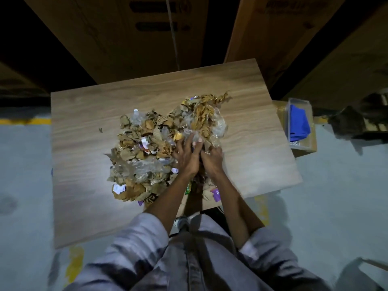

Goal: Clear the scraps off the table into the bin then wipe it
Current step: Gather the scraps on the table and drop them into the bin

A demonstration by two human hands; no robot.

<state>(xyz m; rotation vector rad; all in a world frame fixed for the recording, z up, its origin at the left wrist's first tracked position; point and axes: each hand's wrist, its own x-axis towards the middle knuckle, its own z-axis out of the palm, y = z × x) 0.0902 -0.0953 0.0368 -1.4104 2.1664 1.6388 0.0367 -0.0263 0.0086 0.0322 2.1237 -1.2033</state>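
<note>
Brown paper and clear plastic scraps heaped mid table. My left hand presses flat on them, right hand curls round a clump. Risk: light bits slip between palms, hit the floor.

Tan-and-brown paper scraps with purple flecks on pale wood-grain table; blue cloth; yellow-striped grey floor.
</note>
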